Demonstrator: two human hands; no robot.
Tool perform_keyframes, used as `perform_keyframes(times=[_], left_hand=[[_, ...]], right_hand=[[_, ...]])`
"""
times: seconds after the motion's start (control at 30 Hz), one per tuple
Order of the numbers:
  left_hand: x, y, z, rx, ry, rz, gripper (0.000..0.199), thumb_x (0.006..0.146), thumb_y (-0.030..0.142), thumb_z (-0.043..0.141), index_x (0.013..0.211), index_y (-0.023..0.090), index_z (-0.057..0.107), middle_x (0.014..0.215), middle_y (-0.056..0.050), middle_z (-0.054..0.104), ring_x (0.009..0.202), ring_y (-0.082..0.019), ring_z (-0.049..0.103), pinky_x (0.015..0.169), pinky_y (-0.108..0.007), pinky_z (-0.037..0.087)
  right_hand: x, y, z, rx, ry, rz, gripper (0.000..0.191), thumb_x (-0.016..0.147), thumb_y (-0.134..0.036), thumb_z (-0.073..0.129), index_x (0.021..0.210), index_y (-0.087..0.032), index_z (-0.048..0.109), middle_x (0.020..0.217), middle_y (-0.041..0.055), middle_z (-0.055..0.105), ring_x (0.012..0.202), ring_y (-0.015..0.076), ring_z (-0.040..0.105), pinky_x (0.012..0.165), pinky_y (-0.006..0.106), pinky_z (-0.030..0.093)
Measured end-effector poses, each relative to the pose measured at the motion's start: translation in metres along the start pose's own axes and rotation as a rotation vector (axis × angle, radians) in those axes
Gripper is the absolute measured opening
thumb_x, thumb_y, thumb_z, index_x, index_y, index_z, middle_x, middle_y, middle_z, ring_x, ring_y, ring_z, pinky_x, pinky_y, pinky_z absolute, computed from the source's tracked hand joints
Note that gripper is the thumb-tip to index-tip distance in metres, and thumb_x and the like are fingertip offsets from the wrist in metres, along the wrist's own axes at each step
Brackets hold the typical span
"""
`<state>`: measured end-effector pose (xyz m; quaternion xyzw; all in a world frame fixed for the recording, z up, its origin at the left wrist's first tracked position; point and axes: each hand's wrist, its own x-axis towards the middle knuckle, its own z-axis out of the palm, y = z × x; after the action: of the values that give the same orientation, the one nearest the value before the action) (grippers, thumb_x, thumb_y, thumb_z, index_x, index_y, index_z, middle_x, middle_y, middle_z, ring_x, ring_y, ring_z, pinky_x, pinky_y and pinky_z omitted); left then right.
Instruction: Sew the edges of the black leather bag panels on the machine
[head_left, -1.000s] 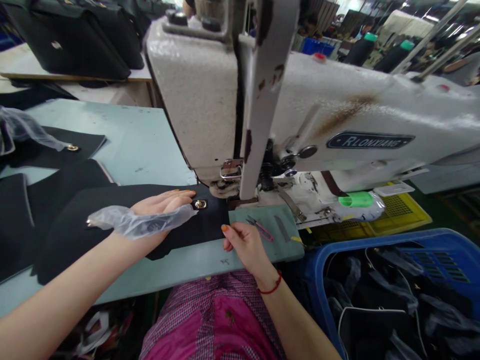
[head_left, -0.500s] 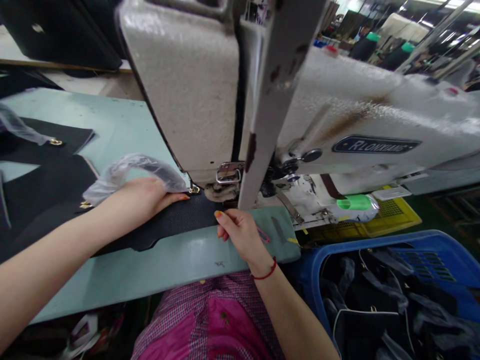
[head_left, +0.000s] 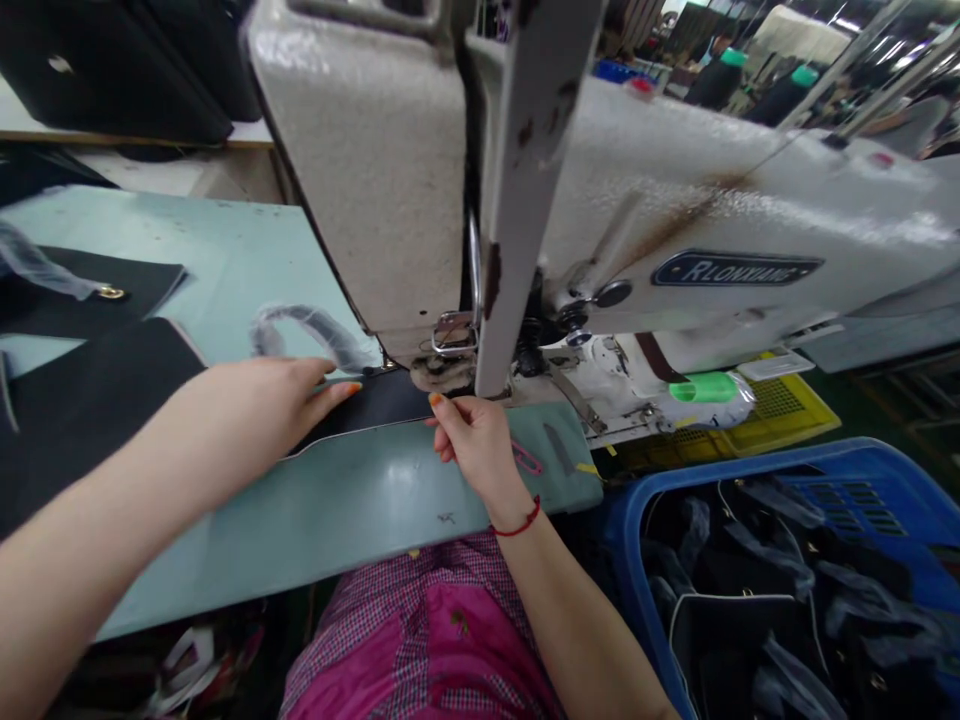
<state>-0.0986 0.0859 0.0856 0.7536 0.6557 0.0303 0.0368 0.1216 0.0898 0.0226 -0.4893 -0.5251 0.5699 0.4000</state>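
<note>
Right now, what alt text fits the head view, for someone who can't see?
A bare left hand rests on a flat black panel with a pale edge at an off-white metal sewing machine; a bare right hand is at the panel's near edge. A pale green tabletop lies beneath, a blue plastic basket of black pieces at lower right.

Sewing workshop, industrial sewing machine (head_left: 697, 230) on pale green table (head_left: 360, 500), thread cones (head_left: 718, 78), blue crate (head_left: 877, 470) of black pieces (head_left: 739, 630)

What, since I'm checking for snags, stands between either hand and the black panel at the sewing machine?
Nothing visible: the left hand is on the black panel, and the right hand is at its near edge. The plastic-wrapped handle arches beyond the left hand.
</note>
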Motion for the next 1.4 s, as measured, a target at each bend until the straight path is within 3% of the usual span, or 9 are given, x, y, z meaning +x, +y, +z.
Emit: perform_keyframes(times=[0.07, 0.1, 0.2, 0.3, 0.4, 0.57, 0.73, 1.0, 1.4], left_hand=[[-0.035, 0.024, 0.009, -0.189, 0.215, -0.008, 0.038, 0.092, 0.053, 0.042, 0.093, 0.024, 0.067, 0.077, -0.007, 0.067, 0.071, -0.025, 0.062, 0.064, -0.034, 0.04], [-0.049, 0.037, 0.019, -0.421, 0.217, 0.031, 0.034, 0.091, 0.052, 0.047, 0.084, 0.025, 0.065, 0.071, -0.004, 0.063, 0.066, -0.021, 0.059, 0.062, -0.032, 0.04], [-0.071, 0.074, 0.064, -1.229, -0.15, -0.112, 0.035, 0.086, 0.054, 0.057, 0.073, 0.022, 0.06, 0.06, 0.001, 0.05, 0.052, -0.013, 0.044, 0.051, -0.025, 0.035], [-0.055, 0.093, 0.097, -1.896, -0.252, -0.423, 0.041, 0.077, 0.059, 0.068, 0.09, 0.021, 0.062, 0.07, 0.003, 0.048, 0.05, -0.008, 0.033, 0.043, -0.019, 0.023], [-0.025, 0.092, 0.103, -2.177, -0.151, -0.467, 0.052, 0.069, 0.06, 0.075, 0.094, 0.015, 0.067, 0.077, 0.0, 0.052, 0.054, -0.006, 0.036, 0.044, -0.017, 0.027], [0.001, 0.082, 0.094, -2.106, -0.129, -0.6, 0.041, 0.065, 0.047, 0.083, 0.07, 0.013, 0.063, 0.055, 0.006, 0.041, 0.049, -0.005, 0.028, 0.042, -0.015, 0.023], [0.0, 0.077, 0.092, -1.972, -0.235, -0.496, 0.047, 0.068, 0.051, 0.079, 0.056, 0.014, 0.052, 0.05, 0.006, 0.038, 0.048, -0.005, 0.026, 0.043, -0.018, 0.025], [0.001, 0.081, 0.086, -1.898, -0.175, -0.471, 0.049, 0.066, 0.054, 0.077, 0.053, 0.015, 0.05, 0.05, 0.005, 0.038, 0.048, -0.006, 0.031, 0.047, -0.022, 0.028], [0.013, 0.076, 0.092, -1.957, -0.038, -0.449, 0.036, 0.071, 0.041, 0.076, 0.056, 0.014, 0.057, 0.049, 0.004, 0.04, 0.047, -0.006, 0.034, 0.046, -0.02, 0.029]], right_hand=[[-0.001, -0.001, 0.001, -0.016, 0.011, 0.003, 0.053, 0.09, -0.054, 0.055, 0.053, -0.016, 0.055, 0.049, -0.001, 0.056, 0.04, 0.0063, 0.05, 0.045, 0.018, 0.039], [-0.001, -0.001, 0.001, -0.021, 0.015, 0.006, 0.053, 0.09, -0.055, 0.055, 0.053, -0.016, 0.054, 0.049, -0.0007, 0.057, 0.04, 0.0064, 0.05, 0.045, 0.018, 0.039], [-0.002, 0.0, 0.002, -0.018, 0.024, 0.012, 0.052, 0.089, -0.055, 0.056, 0.054, -0.016, 0.055, 0.051, 0.0001, 0.058, 0.04, 0.0068, 0.049, 0.042, 0.018, 0.038], [-0.002, 0.001, 0.003, -0.021, 0.041, -0.003, 0.051, 0.089, -0.054, 0.056, 0.054, -0.016, 0.056, 0.051, 0.0004, 0.058, 0.039, 0.0066, 0.048, 0.041, 0.018, 0.037], [-0.002, 0.002, 0.003, -0.032, 0.041, -0.003, 0.049, 0.09, -0.052, 0.056, 0.056, -0.016, 0.056, 0.048, -0.0009, 0.055, 0.038, 0.0069, 0.048, 0.042, 0.018, 0.037], [-0.003, 0.002, 0.003, -0.056, 0.028, -0.009, 0.044, 0.091, -0.051, 0.054, 0.064, -0.016, 0.059, 0.05, -0.0019, 0.055, 0.04, 0.0075, 0.049, 0.043, 0.018, 0.038], [-0.018, 0.009, 0.001, 0.041, 0.022, -0.022, 0.036, 0.091, -0.047, 0.054, 0.072, -0.017, 0.059, 0.056, -0.0036, 0.054, 0.044, 0.0065, 0.049, 0.045, 0.018, 0.038], [-0.054, 0.048, 0.0, 0.09, 0.041, 0.138, 0.036, 0.092, -0.047, 0.053, 0.078, -0.015, 0.061, 0.058, -0.0034, 0.053, 0.043, 0.0054, 0.047, 0.043, 0.017, 0.036], [-0.064, 0.084, 0.006, 0.016, 0.011, 0.24, 0.032, 0.09, -0.04, 0.051, 0.075, -0.014, 0.062, 0.057, -0.0034, 0.053, 0.043, 0.0051, 0.046, 0.043, 0.016, 0.036]])
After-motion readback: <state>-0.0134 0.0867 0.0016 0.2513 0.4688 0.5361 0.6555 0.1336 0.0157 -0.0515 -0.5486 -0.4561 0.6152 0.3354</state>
